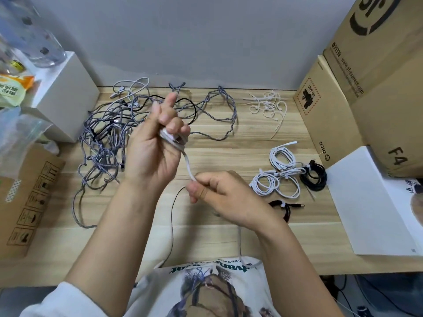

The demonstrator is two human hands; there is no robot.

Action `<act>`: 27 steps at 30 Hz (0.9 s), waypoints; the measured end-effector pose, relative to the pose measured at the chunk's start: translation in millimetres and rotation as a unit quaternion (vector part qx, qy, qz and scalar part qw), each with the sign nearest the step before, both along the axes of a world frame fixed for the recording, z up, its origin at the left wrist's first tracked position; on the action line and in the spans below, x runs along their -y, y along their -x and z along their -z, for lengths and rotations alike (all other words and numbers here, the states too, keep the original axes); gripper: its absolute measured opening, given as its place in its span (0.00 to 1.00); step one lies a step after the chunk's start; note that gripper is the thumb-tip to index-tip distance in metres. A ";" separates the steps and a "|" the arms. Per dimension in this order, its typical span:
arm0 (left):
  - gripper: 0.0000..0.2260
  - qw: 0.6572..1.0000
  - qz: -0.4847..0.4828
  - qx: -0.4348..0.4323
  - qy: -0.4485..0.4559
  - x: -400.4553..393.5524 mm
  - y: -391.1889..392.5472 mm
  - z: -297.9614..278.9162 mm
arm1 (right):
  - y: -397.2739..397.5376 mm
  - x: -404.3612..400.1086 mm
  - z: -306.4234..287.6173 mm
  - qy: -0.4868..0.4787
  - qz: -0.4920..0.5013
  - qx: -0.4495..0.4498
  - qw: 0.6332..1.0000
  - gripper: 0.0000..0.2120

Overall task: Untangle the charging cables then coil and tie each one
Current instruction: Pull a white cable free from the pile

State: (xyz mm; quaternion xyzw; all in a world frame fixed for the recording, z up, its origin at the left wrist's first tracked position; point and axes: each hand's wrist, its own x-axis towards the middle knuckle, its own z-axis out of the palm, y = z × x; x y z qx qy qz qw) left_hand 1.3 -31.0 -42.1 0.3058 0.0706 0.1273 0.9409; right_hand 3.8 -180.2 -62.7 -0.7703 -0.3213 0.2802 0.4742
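White cable (188, 167) mid-coil, raised above wooden desk (229, 143) near centre. Wound in small loops around left hand (155, 143): middle fingers curled over the loops, index half-raised, probably serving as a spool so coil keeps its size. Free stretch running down to right hand (217, 195), thumb and forefinger pinched on it, other fingers curled in; looks like feeding with light tension, so turns lie tight. Rest of the cable apparently dropping off near desk edge toward lap.

Finished bundles (289, 177) parked right of hands, likely to stay clear of unsorted stuff: three white coils, one black coil, each tied as far as visible, touching one another. One more small dark tied cable (286, 208) just beside, nearer the body. So five done, judging by ties.

Grey braided tangle (109, 133) far left, still knotted; strand count impossible to tell, several at least, black ones mixed in. Thin black cable (172, 223) trailing off front edge.

White ties (267, 106) heaped far right, within right-hand reach; count unclear. Cardboard boxes (366, 88) flanking.
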 end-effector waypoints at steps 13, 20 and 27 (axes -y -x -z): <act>0.16 0.708 0.133 -0.148 -0.677 1.3 16.8 27.3 | -5.9 16.1 -19.1 -0.049 0.130 -0.067 0.988 0.11; 0.26 0.780 0.488 -0.041 -0.390 -17.6 28.9 20.0 | -15.0 31.2 -32.9 -0.123 0.182 -0.151 0.964 0.08; 0.11 0.798 0.557 0.228 0.024 -10.9 20.6 15.5 | -16.8 28.7 -27.0 -0.125 0.175 -0.207 0.954 0.09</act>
